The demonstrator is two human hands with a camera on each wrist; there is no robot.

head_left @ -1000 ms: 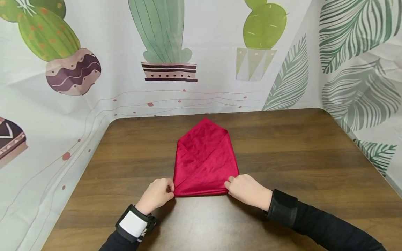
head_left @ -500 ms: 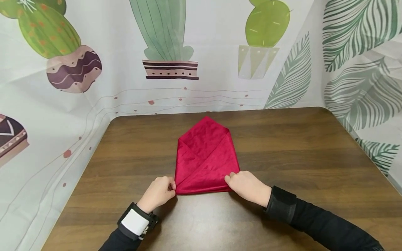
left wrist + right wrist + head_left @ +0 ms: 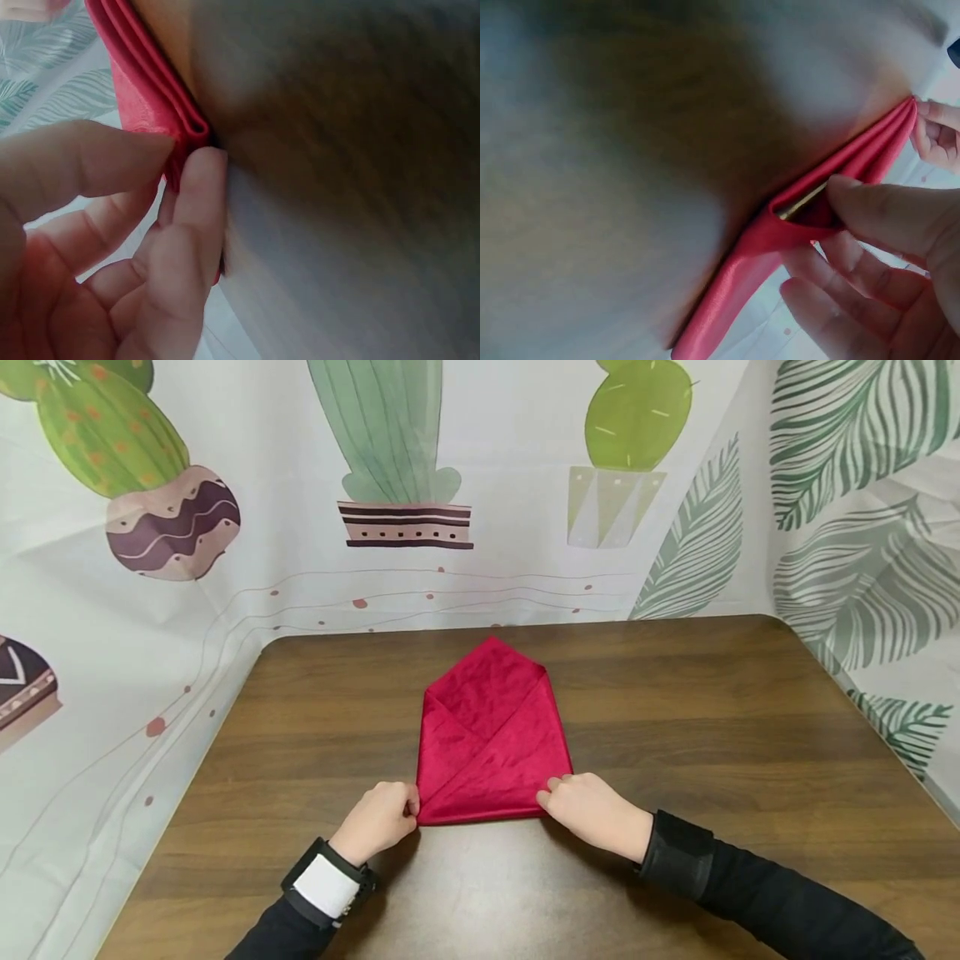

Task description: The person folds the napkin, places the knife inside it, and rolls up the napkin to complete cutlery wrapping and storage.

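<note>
Little has moved; left hand [image 3: 377,818] and right hand [image 3: 594,810] pinch a pointed, red velvety cloth [image 3: 491,743]; uneven tugging could spread its folds.

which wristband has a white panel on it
The left wristband, behind the left hand that pinches the folded red cloth: it bears a white panel, while the right wristband shows only black.
</note>
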